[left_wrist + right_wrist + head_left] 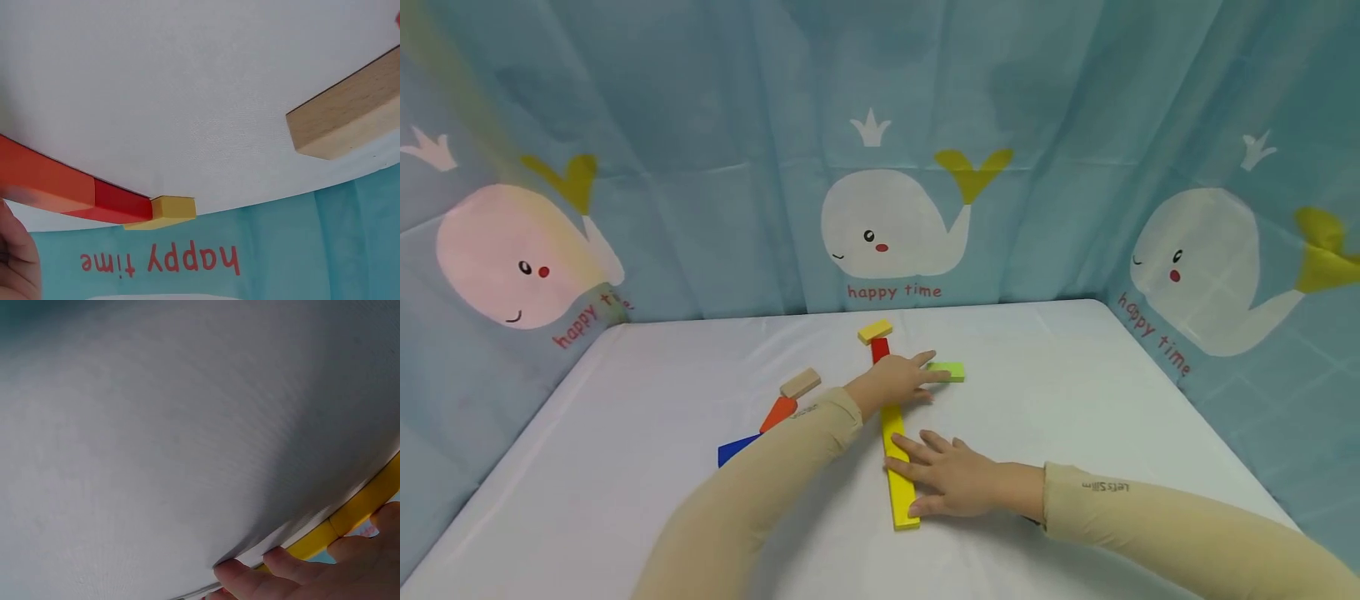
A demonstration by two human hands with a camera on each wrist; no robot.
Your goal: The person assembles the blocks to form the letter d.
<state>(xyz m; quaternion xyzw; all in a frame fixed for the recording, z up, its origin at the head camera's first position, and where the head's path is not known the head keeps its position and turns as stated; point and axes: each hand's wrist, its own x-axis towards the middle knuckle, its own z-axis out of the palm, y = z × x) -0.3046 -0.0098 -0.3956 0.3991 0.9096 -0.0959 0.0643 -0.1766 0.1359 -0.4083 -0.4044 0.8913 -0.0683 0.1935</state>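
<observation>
Yellow blocks lie end to end in a line, with an orange block and a red block towards the far end. My right hand rests its spread fingers on the near yellow part; the right wrist view shows its fingertips along the yellow blocks. My left hand reaches across the line, its fingers touching a light green block to the right. It hides part of the line. Only a bit of that hand shows in the left wrist view.
A pale yellow block sits crosswise at the line's far end. To the left are a wooden block, an orange-red block and a blue block, partly behind the left sleeve. A whale-print curtain surrounds the white table.
</observation>
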